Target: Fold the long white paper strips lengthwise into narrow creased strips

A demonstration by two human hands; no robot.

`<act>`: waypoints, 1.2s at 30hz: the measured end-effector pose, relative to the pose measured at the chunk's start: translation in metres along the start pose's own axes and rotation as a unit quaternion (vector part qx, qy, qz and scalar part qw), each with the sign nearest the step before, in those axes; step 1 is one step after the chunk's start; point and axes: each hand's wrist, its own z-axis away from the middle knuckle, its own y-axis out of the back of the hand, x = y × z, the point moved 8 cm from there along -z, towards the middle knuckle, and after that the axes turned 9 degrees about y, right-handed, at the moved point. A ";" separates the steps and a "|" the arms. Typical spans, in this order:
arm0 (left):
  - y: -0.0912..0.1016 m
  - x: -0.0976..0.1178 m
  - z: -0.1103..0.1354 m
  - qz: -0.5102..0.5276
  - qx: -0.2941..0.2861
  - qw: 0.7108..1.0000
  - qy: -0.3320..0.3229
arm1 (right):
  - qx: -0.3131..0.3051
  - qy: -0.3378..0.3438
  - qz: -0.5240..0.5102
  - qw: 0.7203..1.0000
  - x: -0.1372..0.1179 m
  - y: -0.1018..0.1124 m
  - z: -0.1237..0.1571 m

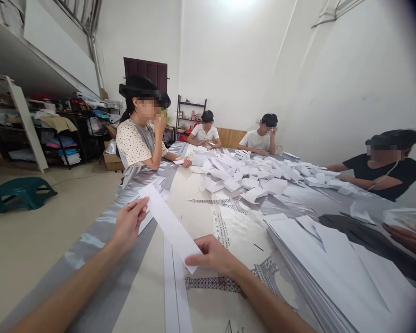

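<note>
I hold a long white paper strip [169, 224] above the table. My left hand [130, 222] pinches its far end and my right hand [213, 255] pinches its near end. The strip runs slantwise between them. More white strips [176, 296] lie flat on the table below. A thick stack of white paper sheets [336, 268] sits to the right of my right hand.
A long table [100, 259] has a shiny grey cover printed with towers. A heap of folded white papers [256, 173] fills its middle. Several other people sit around it; one person's hand [411, 238] shows at the right edge. A green stool [22, 192] stands on the floor at left.
</note>
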 end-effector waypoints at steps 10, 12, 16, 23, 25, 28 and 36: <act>0.020 0.001 -0.008 -0.002 0.033 0.999 -0.018 | 0.000 -0.012 0.005 1.000 0.002 0.000 0.000; 0.020 0.001 -0.008 0.000 0.037 0.999 -0.019 | -0.001 -0.011 0.007 1.000 0.002 0.000 0.001; 0.015 -0.003 -0.004 0.005 0.044 0.999 -0.015 | -0.005 -0.009 -0.001 1.000 -0.002 -0.003 0.001; 0.004 -0.007 0.002 -0.048 0.028 0.998 -0.006 | -0.008 -0.006 -0.024 1.000 -0.008 -0.007 0.001; -0.002 -0.009 0.005 -0.071 -0.001 0.997 -0.005 | 0.002 -0.003 -0.018 1.000 -0.006 -0.005 0.000; -0.023 -0.023 0.017 -0.152 -0.085 0.985 0.008 | 0.032 0.001 0.000 1.000 -0.005 -0.002 -0.001; -0.057 -0.049 0.045 -0.282 -0.230 0.931 0.036 | 0.072 -0.004 0.003 0.997 -0.007 0.002 0.000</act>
